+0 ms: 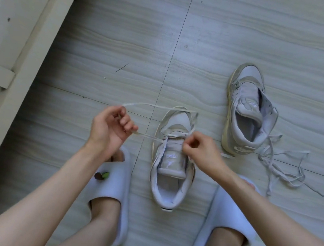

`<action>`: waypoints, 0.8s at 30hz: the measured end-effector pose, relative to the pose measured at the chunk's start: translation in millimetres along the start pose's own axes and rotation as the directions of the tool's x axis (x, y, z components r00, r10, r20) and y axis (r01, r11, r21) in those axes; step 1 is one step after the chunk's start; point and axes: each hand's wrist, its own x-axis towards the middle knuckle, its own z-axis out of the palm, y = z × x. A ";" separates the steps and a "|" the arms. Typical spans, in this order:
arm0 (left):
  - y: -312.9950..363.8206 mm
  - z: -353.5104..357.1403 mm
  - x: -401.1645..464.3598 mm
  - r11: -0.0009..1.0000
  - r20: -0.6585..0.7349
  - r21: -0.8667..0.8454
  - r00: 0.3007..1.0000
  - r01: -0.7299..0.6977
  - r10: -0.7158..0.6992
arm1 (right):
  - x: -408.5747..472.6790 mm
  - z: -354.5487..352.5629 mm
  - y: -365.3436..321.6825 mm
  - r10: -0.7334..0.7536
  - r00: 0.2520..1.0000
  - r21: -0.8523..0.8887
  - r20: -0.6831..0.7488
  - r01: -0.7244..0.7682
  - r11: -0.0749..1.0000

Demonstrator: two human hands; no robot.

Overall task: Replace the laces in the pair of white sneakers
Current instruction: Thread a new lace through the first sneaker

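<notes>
The near sneaker (174,159) stands upright on the floor (126,36) between the two hands, toe pointing away from the person, heel between the two white slides (115,180). A cream lace (159,107) is threaded through its lower eyelets only; the upper eyelets and the tongue are bare. The left hand (110,128) is held to the left of the shoe, palm turned up, fingers curled, pinching one run of the lace, which stretches taut from the fingertips to the eyelet row. From the same hand a second run loops out beyond the hand and around the toe of the shoe. The right hand (200,150) sits at the right eyelet row, thumb and forefinger closed on the lace at the tongue edge. The second sneaker (246,110) lies beyond and to the right of the right hand, well apart from it, unlaced. A loose tangle of grey laces (281,170) lies beside its heel, right of the right forearm
</notes>
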 end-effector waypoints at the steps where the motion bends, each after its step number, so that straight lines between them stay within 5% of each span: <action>1: 6.0 -1.7 -0.6 1.000 -0.004 -0.005 1.000 -0.012 0.012 | -2.5 -5.8 3.1 0.034 0.999 0.143 -0.020 -0.031 0.989; 6: 28.8 -13.5 3.8 0.997 -0.052 0.033 0.996 -0.068 0.070 | -5.7 -38.1 5.3 0.158 0.985 0.760 -0.064 -0.054 0.648; 9: 33.2 -19.1 4.3 0.997 -0.068 -0.041 0.996 -0.069 0.066 | -4.1 -50.0 3.4 0.208 0.978 0.903 -0.026 -0.066 0.425; 11: 27.5 -22.9 2.2 0.992 -0.058 -0.113 0.997 -0.063 0.057 | -4.0 -50.8 2.0 0.246 0.969 0.920 -0.020 -0.078 0.383; 14: 21.7 -31.6 3.2 0.969 -0.008 -0.247 1.000 -0.019 0.018 | -2.4 -45.7 2.8 0.249 0.967 0.888 -0.052 -0.069 0.455; 18: 24.4 -40.0 6.0 0.930 0.365 -0.186 0.901 0.318 -0.235 | -2.1 -38.7 5.7 0.193 0.979 0.790 -0.059 -0.072 0.608; 21: 19.0 -32.6 6.1 0.967 0.218 0.125 0.945 0.221 -0.244 | 1.6 -39.0 5.9 0.205 0.978 0.748 -0.047 -0.101 0.656; 24: 19.4 -24.5 6.7 0.988 0.122 0.129 0.988 0.080 -0.096 | 1.5 -38.7 12.9 0.162 0.979 0.428 -0.122 -0.095 0.899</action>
